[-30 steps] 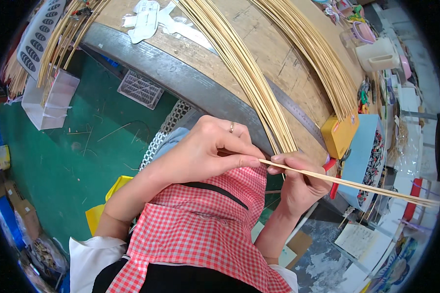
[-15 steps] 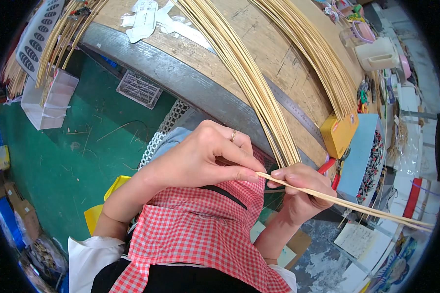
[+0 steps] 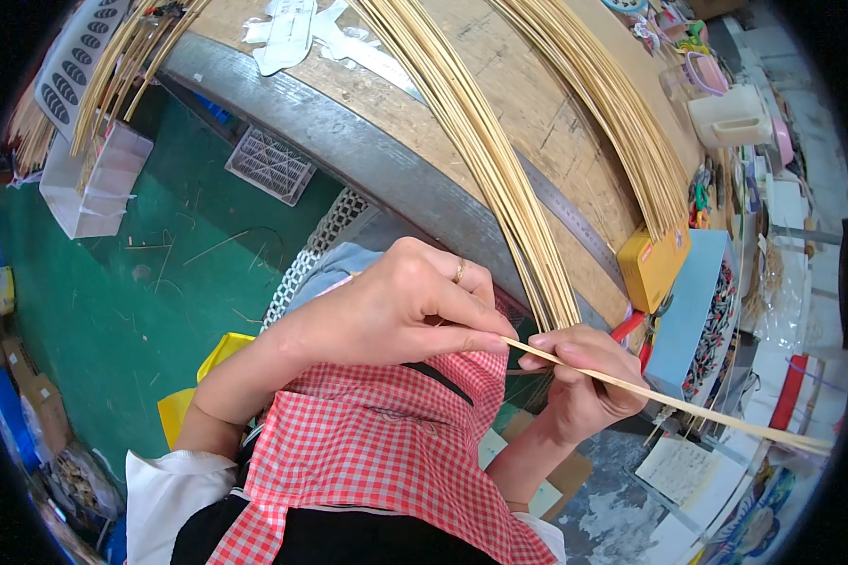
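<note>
Closest to the person, a red-and-white checked apron [image 3: 386,452] is covering the lap. Just above it, the left hand [image 3: 405,311] is pinching the near end of a thin bamboo strip [image 3: 669,397], its grip narrow, thumb and forefinger closing on the strip's tip. Just beside it at 3 o'clock, the right hand [image 3: 579,377] is curling around the same strip, fingers folded over it in a tight grip. The strip is running away toward 4 o'clock, out over the cluttered floor.

Beyond the hands, at 12 o'clock, a bundle of bamboo strips [image 3: 481,160] is lying across the wooden table [image 3: 537,104], its ends hanging over the metal-edged rim. A second bundle [image 3: 612,104] is fanning out at 1 o'clock. A yellow box [image 3: 652,264] is sitting at the table's edge at 2 o'clock. Farther off at 10 o'clock, a white basket [image 3: 94,179] is standing on the green floor [image 3: 85,311].
</note>
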Demonstrator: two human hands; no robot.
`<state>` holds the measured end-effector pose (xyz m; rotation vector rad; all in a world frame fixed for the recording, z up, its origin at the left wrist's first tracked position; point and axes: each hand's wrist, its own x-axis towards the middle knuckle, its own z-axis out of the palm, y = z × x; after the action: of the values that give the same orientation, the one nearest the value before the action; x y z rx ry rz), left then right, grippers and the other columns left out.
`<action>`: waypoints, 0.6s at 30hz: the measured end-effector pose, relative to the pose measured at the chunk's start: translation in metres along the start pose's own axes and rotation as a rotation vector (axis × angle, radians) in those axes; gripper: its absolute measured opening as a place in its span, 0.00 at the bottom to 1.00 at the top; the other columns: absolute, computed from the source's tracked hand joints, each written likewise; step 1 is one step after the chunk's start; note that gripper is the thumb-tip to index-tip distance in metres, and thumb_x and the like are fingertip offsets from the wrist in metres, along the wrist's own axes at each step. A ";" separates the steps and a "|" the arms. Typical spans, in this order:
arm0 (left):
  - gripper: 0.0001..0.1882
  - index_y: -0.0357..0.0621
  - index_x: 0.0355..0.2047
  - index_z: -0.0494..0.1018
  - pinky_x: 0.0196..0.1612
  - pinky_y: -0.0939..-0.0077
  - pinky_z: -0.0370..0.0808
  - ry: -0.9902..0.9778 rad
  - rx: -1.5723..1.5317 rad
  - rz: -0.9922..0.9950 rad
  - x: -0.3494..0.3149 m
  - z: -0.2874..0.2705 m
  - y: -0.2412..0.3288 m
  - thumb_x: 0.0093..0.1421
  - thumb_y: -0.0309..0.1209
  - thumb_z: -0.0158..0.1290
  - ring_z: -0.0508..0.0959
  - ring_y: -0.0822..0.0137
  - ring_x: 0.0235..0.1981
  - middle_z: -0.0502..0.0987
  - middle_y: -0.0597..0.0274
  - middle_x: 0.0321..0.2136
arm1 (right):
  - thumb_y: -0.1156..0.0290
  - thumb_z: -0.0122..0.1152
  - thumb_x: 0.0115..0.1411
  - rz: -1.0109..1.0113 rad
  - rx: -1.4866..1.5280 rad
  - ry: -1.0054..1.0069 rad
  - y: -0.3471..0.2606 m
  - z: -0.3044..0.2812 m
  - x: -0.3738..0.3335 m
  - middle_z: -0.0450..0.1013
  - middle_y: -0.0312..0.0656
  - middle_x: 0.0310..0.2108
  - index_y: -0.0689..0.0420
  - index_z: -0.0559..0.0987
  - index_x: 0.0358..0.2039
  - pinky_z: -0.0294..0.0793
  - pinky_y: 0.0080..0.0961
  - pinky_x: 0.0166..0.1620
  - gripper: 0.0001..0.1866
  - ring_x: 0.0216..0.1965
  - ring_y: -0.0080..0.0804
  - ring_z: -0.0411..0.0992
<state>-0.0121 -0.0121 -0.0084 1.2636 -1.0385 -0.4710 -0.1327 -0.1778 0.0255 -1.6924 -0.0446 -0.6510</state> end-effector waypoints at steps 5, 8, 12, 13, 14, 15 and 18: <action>0.07 0.38 0.31 0.79 0.25 0.76 0.74 0.051 0.270 0.101 -0.002 0.002 -0.001 0.49 0.25 0.60 0.79 0.64 0.23 0.78 0.58 0.24 | 0.88 0.61 0.45 0.167 -0.184 0.123 -0.011 0.017 0.004 0.76 0.54 0.24 0.70 0.79 0.26 0.77 0.21 0.28 0.06 0.24 0.34 0.76; 0.08 0.39 0.30 0.78 0.24 0.75 0.75 0.059 0.396 0.128 0.005 -0.002 0.003 0.49 0.25 0.60 0.79 0.63 0.23 0.78 0.59 0.23 | 0.89 0.61 0.45 0.207 -0.276 0.206 -0.027 0.033 0.016 0.76 0.52 0.25 0.70 0.79 0.26 0.76 0.20 0.28 0.05 0.24 0.31 0.75; 0.08 0.41 0.30 0.79 0.25 0.76 0.75 0.092 0.446 0.221 0.037 -0.024 0.019 0.47 0.24 0.60 0.79 0.63 0.23 0.78 0.61 0.22 | 0.89 0.62 0.45 -0.009 -0.447 0.198 -0.043 0.044 0.051 0.76 0.48 0.24 0.70 0.79 0.26 0.72 0.18 0.27 0.06 0.24 0.29 0.74; 0.08 0.41 0.30 0.79 0.25 0.76 0.75 0.106 0.436 0.225 0.045 -0.030 0.022 0.47 0.23 0.60 0.79 0.63 0.23 0.78 0.60 0.22 | 0.89 0.60 0.48 -0.056 -0.491 0.143 -0.043 0.045 0.059 0.76 0.48 0.25 0.71 0.78 0.27 0.73 0.17 0.28 0.05 0.24 0.29 0.74; 0.08 0.41 0.30 0.79 0.26 0.76 0.75 0.119 0.426 0.228 0.051 -0.035 0.023 0.47 0.23 0.60 0.79 0.63 0.23 0.78 0.60 0.22 | 0.89 0.58 0.50 -0.104 -0.534 0.087 -0.044 0.044 0.067 0.75 0.48 0.26 0.72 0.77 0.28 0.74 0.16 0.29 0.04 0.23 0.28 0.74; 0.08 0.41 0.30 0.79 0.27 0.77 0.75 0.138 0.421 0.252 0.054 -0.038 0.017 0.46 0.21 0.60 0.80 0.63 0.24 0.79 0.59 0.22 | 0.89 0.57 0.51 -0.114 -0.558 0.048 -0.041 0.045 0.071 0.75 0.48 0.26 0.72 0.77 0.29 0.74 0.15 0.29 0.04 0.23 0.27 0.74; 0.08 0.40 0.30 0.79 0.28 0.78 0.75 0.129 0.377 0.171 0.049 -0.044 0.002 0.47 0.22 0.61 0.80 0.64 0.24 0.79 0.58 0.23 | 0.89 0.57 0.53 -0.088 -0.594 -0.024 -0.031 0.049 0.075 0.75 0.46 0.26 0.72 0.77 0.30 0.75 0.14 0.30 0.04 0.24 0.25 0.74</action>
<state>0.0485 -0.0266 0.0137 1.4989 -1.1470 -0.0600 -0.0619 -0.1494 0.0822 -2.2801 0.0645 -0.7567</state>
